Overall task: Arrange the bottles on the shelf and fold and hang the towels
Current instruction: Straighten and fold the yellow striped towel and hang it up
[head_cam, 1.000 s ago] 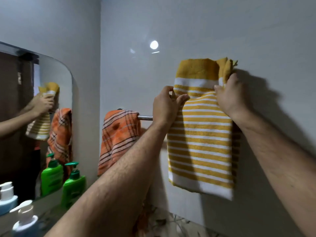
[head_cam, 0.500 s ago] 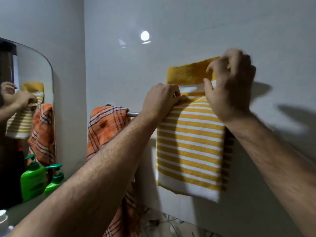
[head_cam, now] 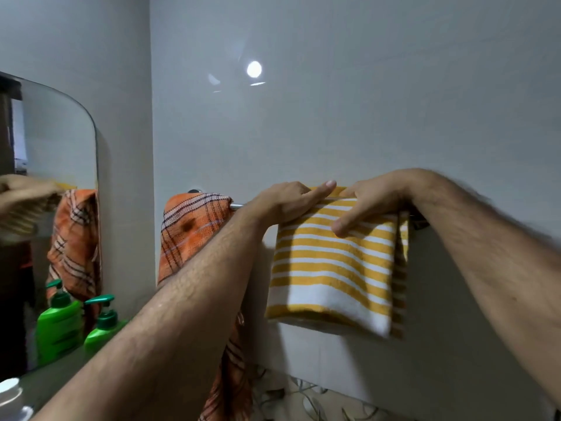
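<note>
A yellow and white striped towel hangs folded over the metal towel rail on the grey wall. My left hand grips the towel's top left edge at the rail, its index finger stretched along the fold. At the top right, my right hand holds the fold with the thumb pressed on the front face. An orange plaid towel hangs bunched on the rail's left end. A green pump bottle stands on the shelf at lower left.
A mirror on the left wall reflects my hands, the orange towel and the green bottle. A white bottle cap shows at the bottom left corner. Cables lie on the floor below the towels.
The yellow towel's raised upper part has come down behind the rail. Both hands dropped to rail level and now sit close together on the fold.
</note>
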Available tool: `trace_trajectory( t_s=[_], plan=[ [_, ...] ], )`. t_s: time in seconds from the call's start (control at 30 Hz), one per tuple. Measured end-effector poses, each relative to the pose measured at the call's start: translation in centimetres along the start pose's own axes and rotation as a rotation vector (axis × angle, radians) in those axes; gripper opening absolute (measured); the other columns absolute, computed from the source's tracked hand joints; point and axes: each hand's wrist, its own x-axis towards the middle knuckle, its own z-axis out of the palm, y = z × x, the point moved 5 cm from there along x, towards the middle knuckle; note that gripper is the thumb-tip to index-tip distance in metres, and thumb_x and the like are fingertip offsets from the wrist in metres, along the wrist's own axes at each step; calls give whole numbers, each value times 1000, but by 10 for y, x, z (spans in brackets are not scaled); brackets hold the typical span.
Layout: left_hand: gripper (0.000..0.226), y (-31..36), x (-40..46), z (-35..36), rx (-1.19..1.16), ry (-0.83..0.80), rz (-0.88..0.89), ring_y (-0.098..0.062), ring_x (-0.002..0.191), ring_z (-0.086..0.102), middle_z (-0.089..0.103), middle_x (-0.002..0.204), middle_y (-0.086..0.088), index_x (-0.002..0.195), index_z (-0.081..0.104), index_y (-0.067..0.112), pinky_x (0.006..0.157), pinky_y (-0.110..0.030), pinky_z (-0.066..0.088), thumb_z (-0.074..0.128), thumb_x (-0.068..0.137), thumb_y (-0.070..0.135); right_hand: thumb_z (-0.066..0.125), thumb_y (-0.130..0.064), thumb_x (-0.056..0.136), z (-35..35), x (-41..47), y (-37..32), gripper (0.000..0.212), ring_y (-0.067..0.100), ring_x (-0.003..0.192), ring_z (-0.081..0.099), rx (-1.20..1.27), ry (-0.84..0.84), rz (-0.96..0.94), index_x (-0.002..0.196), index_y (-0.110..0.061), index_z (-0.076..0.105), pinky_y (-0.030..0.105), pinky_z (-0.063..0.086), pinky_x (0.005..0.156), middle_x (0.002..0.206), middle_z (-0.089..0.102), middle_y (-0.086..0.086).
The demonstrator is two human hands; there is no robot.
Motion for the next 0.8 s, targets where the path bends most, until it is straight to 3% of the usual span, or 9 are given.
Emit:
trace_trajectory(
  t_s=[0.07, 0.17, 0.27, 0.37, 0.47, 0.53, 0.63, 0.7, 0.8],
  plan=[
    [97, 1, 0, -1, -59, -44, -25, -18, 98, 61, 69, 116, -2, 96, 72, 28, 91, -33, 44, 16, 58, 98, 83, -55, 60, 5, 5, 4, 81, 23, 108, 69, 112, -171, 5, 129, -20, 60, 42, 51, 102, 118, 72, 2],
    [113, 1, 2, -2, -131, -86, -41, -17, 101, 60, 66, 117, 0, 109, 71, 20, 92, -31, 40, 17, 49, 99, 81, -46, 67, 9, 8, 12, 72, 31, 114, 66, 227, -298, 68, 126, -9, 63, 45, 48, 104, 120, 70, 12],
    [90, -1, 1, -2, -132, -64, -17, -10, 88, 64, 69, 95, 9, 77, 69, 28, 87, -30, 47, 21, 51, 99, 86, -48, 61, 10, 5, 8, 67, 25, 106, 70, 204, -224, -8, 117, -17, 68, 41, 52, 98, 112, 74, 5],
    [81, -2, -5, 0, -88, 33, 57, -10, 80, 66, 71, 81, 7, 78, 70, 25, 82, -36, 55, 32, 57, 94, 89, -53, 55, 4, -3, -1, 63, 13, 91, 71, -12, 138, -75, 109, -26, 67, 28, 55, 83, 97, 74, -10],
    [74, -3, -18, 1, -87, 249, 158, -16, 92, 65, 71, 97, 2, 100, 68, 28, 86, -38, 52, 53, 56, 85, 81, -65, 57, 6, -18, -10, 67, 22, 94, 63, -448, 563, -83, 111, -30, 61, 31, 46, 73, 99, 67, -6],
    [75, -9, -37, 3, -157, 558, 221, -19, 105, 61, 67, 110, -3, 116, 64, 20, 95, -37, 48, 75, 61, 70, 77, -65, 60, 15, -35, -10, 66, 29, 101, 61, -505, 806, -116, 113, -30, 60, 36, 44, 76, 106, 67, 1],
    [76, -29, -79, 23, -267, 1057, 85, -16, 105, 55, 60, 111, -2, 121, 57, 18, 93, -30, 43, 73, 66, 68, 77, -52, 66, 44, -66, 1, 63, 35, 120, 50, -424, 1264, -234, 117, -18, 61, 44, 39, 95, 123, 59, 11],
    [77, -41, -87, 47, -516, 1002, -80, -12, 100, 57, 58, 109, 3, 119, 52, 26, 90, -31, 48, 70, 62, 75, 77, -42, 73, 73, -85, 12, 62, 37, 125, 44, -272, 1570, -262, 122, -9, 56, 49, 36, 103, 129, 54, 20],
    [76, -45, -70, 77, -937, 586, -143, -10, 98, 67, 66, 117, -5, 120, 46, 24, 87, -31, 56, 73, 61, 65, 83, -45, 70, 98, -93, 29, 76, 39, 117, 48, 96, 1689, -194, 120, 4, 52, 55, 41, 98, 124, 53, 23]
  ],
)
